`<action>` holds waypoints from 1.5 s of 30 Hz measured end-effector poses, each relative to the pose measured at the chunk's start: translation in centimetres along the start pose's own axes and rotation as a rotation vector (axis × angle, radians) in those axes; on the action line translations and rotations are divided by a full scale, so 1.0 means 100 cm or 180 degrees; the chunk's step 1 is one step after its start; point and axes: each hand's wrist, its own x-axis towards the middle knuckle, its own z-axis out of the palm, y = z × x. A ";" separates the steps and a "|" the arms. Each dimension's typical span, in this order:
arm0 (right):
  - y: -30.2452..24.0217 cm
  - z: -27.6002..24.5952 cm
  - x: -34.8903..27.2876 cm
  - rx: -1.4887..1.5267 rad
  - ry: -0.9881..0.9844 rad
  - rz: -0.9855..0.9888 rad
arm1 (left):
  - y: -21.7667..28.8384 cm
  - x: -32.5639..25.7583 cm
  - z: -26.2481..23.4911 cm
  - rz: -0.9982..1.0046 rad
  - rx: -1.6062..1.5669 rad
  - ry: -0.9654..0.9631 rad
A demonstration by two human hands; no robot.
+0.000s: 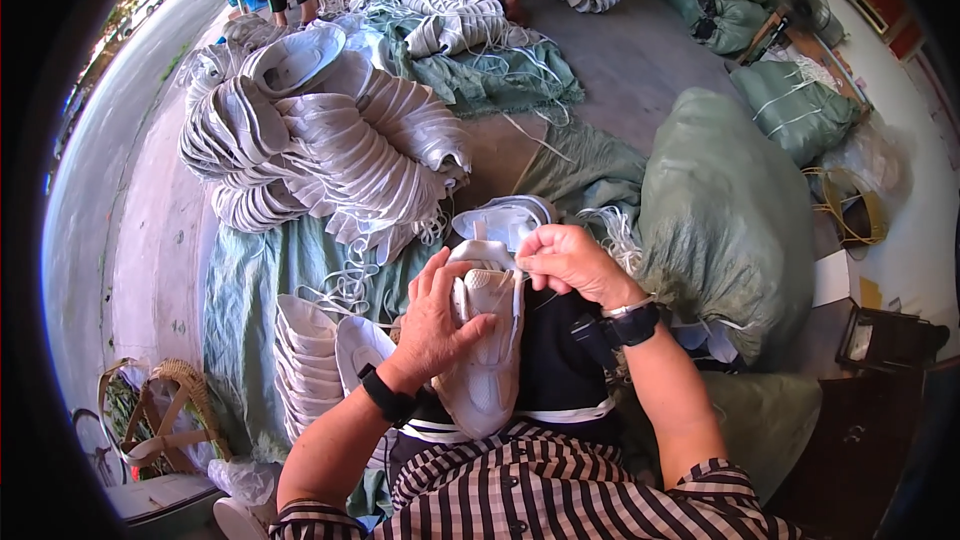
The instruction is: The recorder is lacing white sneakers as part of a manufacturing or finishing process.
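A white shoe upper [480,370] lies on my lap, its toe toward me. My left hand [437,320] is wrapped over its left side, thumb across the top near the tongue [488,285]. At the far right edge of the opening, my right hand [572,262] pinches a white shoelace [518,308], part of which runs down the upper's right side. The tips of the right fingers partly hide the lace. Just beyond the hands lies another white upper [505,220]. A nested stack of white uppers [303,365] stands beside my left forearm.
A large pile of stacked uppers [320,145] rests on green sheeting [265,290] ahead on the left. Loose white laces [612,235] lie near a bulging green sack [730,220] at my right. A woven basket [165,415] is at lower left. Two people sit at the far end.
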 end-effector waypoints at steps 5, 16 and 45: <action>-0.017 0.034 -0.004 0.1122 -0.0446 -0.0414 | -0.006 0.002 0.001 0.0138 -0.0073 -0.0012; 0.020 0.034 -0.059 0.0507 -0.0131 0.0198 | -0.005 0.003 0.003 0.0062 -0.0344 -0.0010; 0.017 0.071 -0.043 -0.1602 0.1509 -0.1442 | 0.001 0.004 0.010 0.0052 -0.0136 0.0237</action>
